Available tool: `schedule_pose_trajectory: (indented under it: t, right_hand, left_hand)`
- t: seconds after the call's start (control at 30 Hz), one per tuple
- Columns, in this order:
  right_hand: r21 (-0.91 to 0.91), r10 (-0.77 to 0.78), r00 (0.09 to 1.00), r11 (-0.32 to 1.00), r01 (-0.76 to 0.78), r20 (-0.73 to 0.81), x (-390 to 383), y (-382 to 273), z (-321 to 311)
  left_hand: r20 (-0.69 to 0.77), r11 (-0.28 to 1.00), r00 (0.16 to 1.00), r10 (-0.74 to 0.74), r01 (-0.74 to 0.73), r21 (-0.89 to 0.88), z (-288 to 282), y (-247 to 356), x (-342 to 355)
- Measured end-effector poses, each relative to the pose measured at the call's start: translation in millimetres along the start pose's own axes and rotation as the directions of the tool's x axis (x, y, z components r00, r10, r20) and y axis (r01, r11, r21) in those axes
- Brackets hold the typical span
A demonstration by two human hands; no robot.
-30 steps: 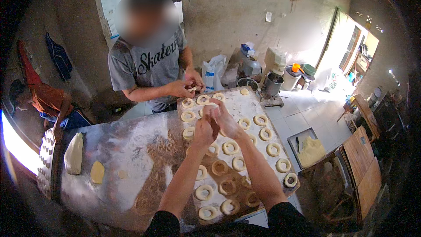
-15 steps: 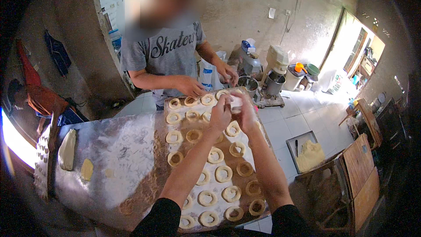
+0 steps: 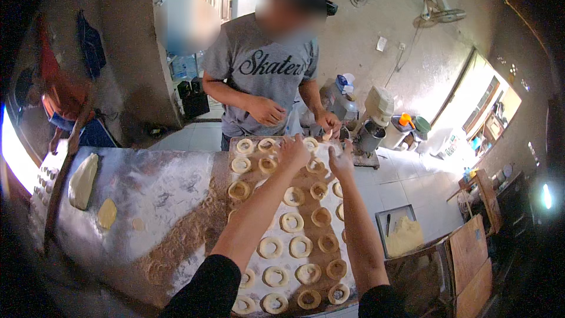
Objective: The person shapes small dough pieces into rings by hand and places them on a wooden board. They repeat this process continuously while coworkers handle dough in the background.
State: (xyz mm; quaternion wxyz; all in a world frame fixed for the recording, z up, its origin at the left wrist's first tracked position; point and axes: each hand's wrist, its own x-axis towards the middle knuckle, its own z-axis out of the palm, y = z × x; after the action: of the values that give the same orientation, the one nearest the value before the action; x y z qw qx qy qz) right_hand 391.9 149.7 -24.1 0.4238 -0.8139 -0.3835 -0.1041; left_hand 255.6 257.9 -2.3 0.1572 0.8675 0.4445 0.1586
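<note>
My left hand (image 3: 292, 153) is over the far part of a floured board (image 3: 235, 247), beside a pale dough ring (image 3: 310, 145). Its fingers reach forward and look loosely apart, though the back of the hand partly covers them. My right hand (image 3: 341, 160) hovers at the board's far right, thumb and fingers spread, with nothing visible between them. Rows of dough rings (image 3: 292, 222) lie on the board under and between my forearms. Across from me, a co-worker's hand (image 3: 328, 123) pinches a small pale piece at the board's far edge; their other hand (image 3: 266, 111) is held near the waist.
On the floured table (image 3: 170, 185) to the left lie a long dough piece (image 3: 83, 181) and a smaller one (image 3: 107, 214). A tray (image 3: 384, 224) with yellowish dough sits beyond the board's right side. A mixer (image 3: 376, 112) stands at the back; another person (image 3: 67, 97) is at far left.
My hands have moved apart; the whitish thing seen between them earlier no longer shows there. The co-worker's one hand has come to the board's far edge. The whole view has shifted.
</note>
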Motion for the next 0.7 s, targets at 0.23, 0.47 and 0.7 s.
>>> schedule_pose_trajectory:
  t: [0.23, 0.47, 0.7]
  right_hand:
    - [0.292, -0.192, 0.887, 0.954, 0.069, 0.419, -74, -148, -10]
    - [0.508, -0.599, 0.237, 0.787, 0.349, 0.765, -261, -344, 161]
    - [0.165, -0.483, 0.462, 0.802, 0.574, 0.744, -405, -431, 279]
  left_hand:
    - [-0.097, 0.99, 0.993, -0.072, 0.059, -0.131, -77, -116, -120]
    - [-0.247, 0.871, 0.874, -0.419, 0.309, -0.382, -106, -350, -308]
    - [-0.193, 0.639, 0.639, -0.745, 0.601, -0.479, -127, -479, -406]
